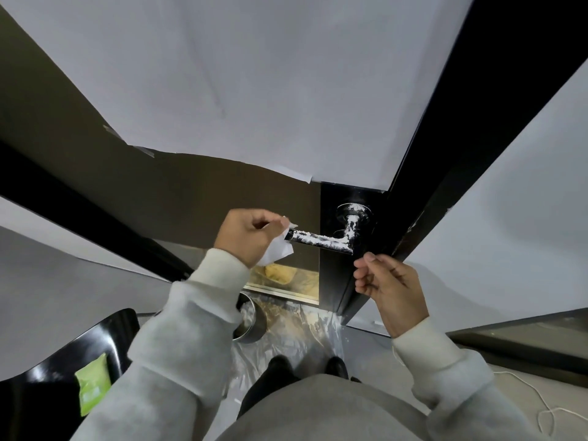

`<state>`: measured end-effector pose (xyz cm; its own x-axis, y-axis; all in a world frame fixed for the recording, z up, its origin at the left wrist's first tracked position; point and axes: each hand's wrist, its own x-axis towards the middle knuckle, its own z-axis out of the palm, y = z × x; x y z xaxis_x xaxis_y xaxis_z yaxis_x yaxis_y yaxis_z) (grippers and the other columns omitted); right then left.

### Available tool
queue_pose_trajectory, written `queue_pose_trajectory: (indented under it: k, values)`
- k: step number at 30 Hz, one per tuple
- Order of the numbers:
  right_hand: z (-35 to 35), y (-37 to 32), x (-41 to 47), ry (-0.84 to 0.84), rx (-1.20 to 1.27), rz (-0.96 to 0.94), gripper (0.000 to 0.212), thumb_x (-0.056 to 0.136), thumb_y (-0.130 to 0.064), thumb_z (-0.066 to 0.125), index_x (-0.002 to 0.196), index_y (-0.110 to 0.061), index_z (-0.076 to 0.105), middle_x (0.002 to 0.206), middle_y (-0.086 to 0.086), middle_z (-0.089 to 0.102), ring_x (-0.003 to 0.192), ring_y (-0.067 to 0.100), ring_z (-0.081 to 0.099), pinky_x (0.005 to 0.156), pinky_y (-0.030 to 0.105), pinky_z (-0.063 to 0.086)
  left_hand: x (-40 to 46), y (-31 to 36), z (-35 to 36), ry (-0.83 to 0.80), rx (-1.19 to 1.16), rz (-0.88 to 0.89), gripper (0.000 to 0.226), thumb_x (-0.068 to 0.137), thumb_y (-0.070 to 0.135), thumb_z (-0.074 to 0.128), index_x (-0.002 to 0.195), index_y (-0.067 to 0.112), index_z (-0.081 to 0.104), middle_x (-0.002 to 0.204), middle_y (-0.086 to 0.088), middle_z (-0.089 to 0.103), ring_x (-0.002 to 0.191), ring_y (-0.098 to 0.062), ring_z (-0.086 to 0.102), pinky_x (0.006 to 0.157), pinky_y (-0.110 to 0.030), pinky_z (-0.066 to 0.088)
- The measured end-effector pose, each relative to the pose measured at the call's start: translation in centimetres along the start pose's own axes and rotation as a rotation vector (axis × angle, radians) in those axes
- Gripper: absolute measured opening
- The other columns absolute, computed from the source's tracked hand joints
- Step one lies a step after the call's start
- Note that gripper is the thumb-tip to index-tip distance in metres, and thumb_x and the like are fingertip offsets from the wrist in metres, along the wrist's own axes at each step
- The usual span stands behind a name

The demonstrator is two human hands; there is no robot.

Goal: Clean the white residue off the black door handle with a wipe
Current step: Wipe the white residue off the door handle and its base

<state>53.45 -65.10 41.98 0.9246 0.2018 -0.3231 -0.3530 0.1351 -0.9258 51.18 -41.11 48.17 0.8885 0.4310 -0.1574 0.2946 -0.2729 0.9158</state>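
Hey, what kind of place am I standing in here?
Probably an indoor doorway being protected for messy work. A black door carries a lever handle smeared white, paper is taped over its panel, and plastic sheeting covers the floor by a metal bucket.

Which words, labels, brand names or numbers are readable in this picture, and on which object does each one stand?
No text can be read in this picture.
The green packet on the black chair may carry print, but it is too blurred to read.
The wipe, the door handle and the white paper on the door show no writing.
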Motion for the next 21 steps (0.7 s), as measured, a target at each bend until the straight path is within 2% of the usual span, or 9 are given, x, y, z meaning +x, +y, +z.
queue_pose_trajectory:
  k: [2, 3, 6, 8, 11, 14, 16, 18, 21]
  values:
    - [0.4, -0.1, -0.4, 0.038, -0.026, -0.064, 0.024, 0.098, -0.019, 0.060, 0.083, -0.009, 0.075, 0.071, 0.009, 0.067, 0.070, 0.024, 0.060, 0.071, 0.040, 0.052, 1.0, -0.2, 0.2, 0.015, 0.140, -0.084, 0.014, 0.083, 0.031, 0.075, 0.071, 0.024, 0.078, 0.077, 0.006, 0.076, 0.077, -0.016, 0.072, 0.075, -0.026, 0.056]
    - [0.5, -0.2, -0.6, 0.065, -0.043, -0.102, 0.024, 0.098, -0.019, 0.060, 0.082, -0.011, 0.076, 0.070, 0.008, 0.068, 0.070, 0.023, 0.061, 0.072, 0.040, 0.053, 1.4, -0.2, 0.1, -0.027, 0.120, -0.146, 0.015, 0.082, 0.034, 0.075, 0.075, 0.022, 0.079, 0.081, 0.003, 0.077, 0.083, -0.022, 0.073, 0.079, -0.029, 0.058]
    - [0.8, -0.7, -1.1, 0.151, -0.098, -0.231, 0.025, 0.099, -0.018, 0.060, 0.079, -0.019, 0.075, 0.069, 0.004, 0.070, 0.069, 0.020, 0.063, 0.070, 0.037, 0.054, 1.3, 0.0, -1.5, -0.220, -0.252, -0.296, 0.016, 0.088, 0.016, 0.071, 0.089, 0.002, 0.077, 0.088, -0.017, 0.076, 0.085, -0.036, 0.074, 0.077, -0.037, 0.062]
    - [1.2, -0.8, -1.4, 0.183, -0.124, -0.280, 0.025, 0.098, -0.021, 0.061, 0.077, -0.024, 0.075, 0.070, 0.003, 0.070, 0.067, 0.019, 0.062, 0.069, 0.035, 0.053, 1.0, 0.0, -2.4, -0.323, -0.368, -0.245, 0.013, 0.090, 0.004, 0.065, 0.095, 0.000, 0.076, 0.090, -0.020, 0.075, 0.086, -0.032, 0.074, 0.076, -0.034, 0.062]
    - [2.5, -0.8, -1.4, 0.202, -0.094, -0.253, 0.019, 0.093, -0.027, 0.062, 0.080, -0.027, 0.076, 0.072, 0.004, 0.071, 0.067, 0.020, 0.062, 0.072, 0.039, 0.054, 1.6, -0.2, -2.2, -0.257, -0.168, -0.086, 0.006, 0.086, 0.007, 0.072, 0.088, 0.006, 0.078, 0.078, -0.008, 0.076, 0.072, -0.016, 0.072, 0.063, -0.024, 0.058]
    - [3.4, -0.6, -1.5, 0.257, -0.092, -0.262, 0.020, 0.096, -0.018, 0.064, 0.085, -0.027, 0.077, 0.079, 0.006, 0.075, 0.068, 0.022, 0.066, 0.078, 0.045, 0.057, 2.7, -0.7, -1.1, -0.196, -0.076, -0.134, 0.016, 0.084, 0.023, 0.077, 0.075, 0.011, 0.078, 0.078, -0.017, 0.074, 0.069, -0.030, 0.071, 0.069, -0.040, 0.061]
    - [3.6, -0.5, -1.8, 0.274, -0.112, -0.302, 0.022, 0.096, -0.016, 0.063, 0.088, -0.031, 0.077, 0.083, 0.006, 0.076, 0.072, 0.025, 0.069, 0.079, 0.044, 0.059, 2.6, -0.8, -1.2, -0.185, -0.164, -0.191, 0.017, 0.086, 0.022, 0.075, 0.077, 0.007, 0.077, 0.077, -0.020, 0.074, 0.070, -0.032, 0.070, 0.070, -0.045, 0.062]
    - [3.5, -0.4, -2.2, 0.286, -0.126, -0.337, 0.028, 0.096, -0.012, 0.061, 0.091, -0.033, 0.078, 0.086, 0.006, 0.077, 0.075, 0.028, 0.071, 0.079, 0.041, 0.059, 2.2, -1.2, -2.1, -0.248, -0.244, -0.175, 0.008, 0.087, 0.014, 0.073, 0.083, 0.008, 0.079, 0.081, -0.013, 0.076, 0.079, -0.029, 0.071, 0.076, -0.042, 0.060]
    - [3.4, -0.6, -2.3, 0.300, -0.199, -0.354, 0.030, 0.095, -0.004, 0.061, 0.092, -0.029, 0.076, 0.084, 0.001, 0.078, 0.074, 0.024, 0.073, 0.077, 0.035, 0.059, 1.6, -1.4, -2.9, -0.262, -0.146, 0.012, 0.010, 0.085, 0.011, 0.074, 0.084, 0.019, 0.080, 0.087, -0.005, 0.078, 0.082, -0.014, 0.070, 0.077, -0.030, 0.055]
